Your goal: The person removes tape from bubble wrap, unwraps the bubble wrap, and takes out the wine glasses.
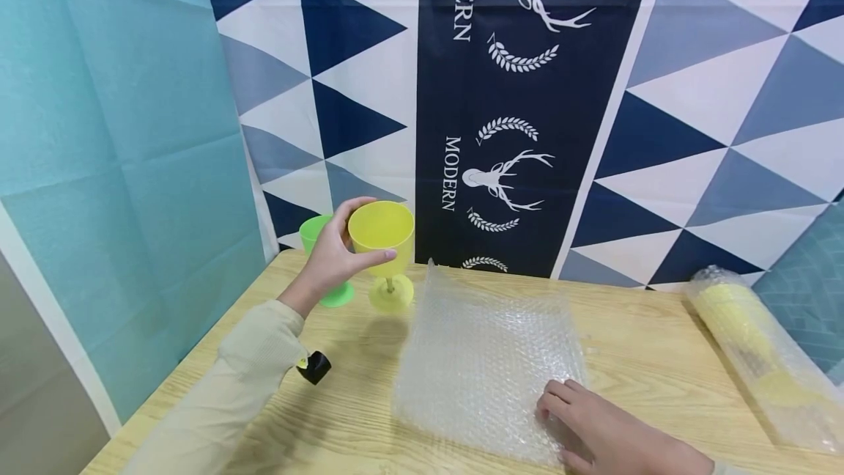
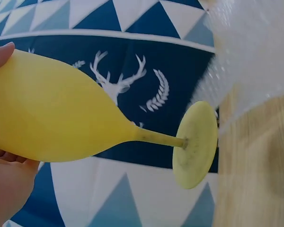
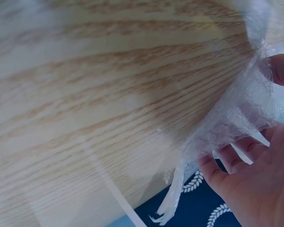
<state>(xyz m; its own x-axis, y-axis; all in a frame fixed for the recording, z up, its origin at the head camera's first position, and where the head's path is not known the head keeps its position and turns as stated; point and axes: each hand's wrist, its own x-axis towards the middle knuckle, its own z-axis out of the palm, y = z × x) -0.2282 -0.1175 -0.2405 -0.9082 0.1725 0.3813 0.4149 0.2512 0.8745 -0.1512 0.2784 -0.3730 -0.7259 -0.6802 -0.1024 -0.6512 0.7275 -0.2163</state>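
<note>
Both hands are at work by the bubble wrap. Left of the bubble wrap, the left hand has its thumb and fingers bent round the bowl of a yellow cup, and it has hold of it well. At the near right corner of the bubble wrap, the right hand touches the sheet with fingers loosely bent and a wide gap to the thumb.

Behind the bubble wrap hangs a big wall cloth, with blue and white triangles and white deer heads on a dark stripe. Far to the left of the bubble wrap is a plain blue-green cloth. Under the bubble wrap is a pale wood table. Well to the right of the bubble wrap lies a wrapped yellow thing, rolled up in clear bubbly plastic. Just left of the bubble wrap, the yellow cup is up off the wood, nearly straight, its round foot pointing down. Farther left of the bubble wrap, partly behind the left hand, I see a green cup. Also left of the bubble wrap, by the left wrist, is a small black thing.
</note>
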